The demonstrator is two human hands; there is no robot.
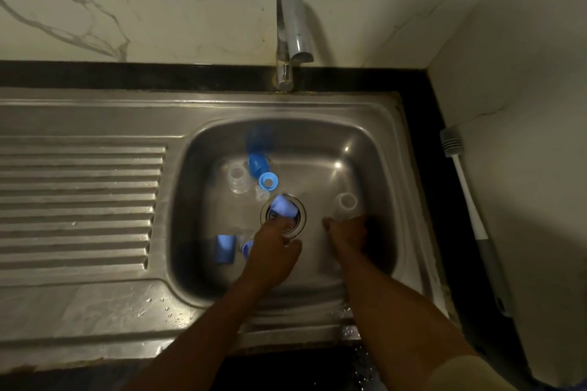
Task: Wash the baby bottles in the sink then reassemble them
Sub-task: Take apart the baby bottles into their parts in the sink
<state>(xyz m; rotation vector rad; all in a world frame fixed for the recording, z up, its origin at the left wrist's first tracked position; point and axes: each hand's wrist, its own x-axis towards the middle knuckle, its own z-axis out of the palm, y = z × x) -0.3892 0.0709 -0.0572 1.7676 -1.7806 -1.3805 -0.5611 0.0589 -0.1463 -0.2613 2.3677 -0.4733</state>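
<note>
— Reaching for which piece first: the cap or the bottle?

— The bottle. Your right hand (347, 236) is nearer: the clear bottle (345, 204) lies just beyond it, towards the sink's right wall. Its long axis runs from your hand to the far edge, mouth pointing away. Your fingers sit at its near end, but it's too dark to tell whether they grip it.

— And my left?

— Your left hand (273, 252) is stretched out with nothing visibly held, fingertips at the near edge of the blue cap (283, 206) lying over the drain (263, 216).

— Room to work?

— I'd say enough. The steel sink (374, 149) looks wet and probably slippery. More blue and clear parts are scattered towards its left wall, the tap (290, 25) stands over the far edge, and a brush (467, 190) lies on the counter beyond the right rim.
</note>
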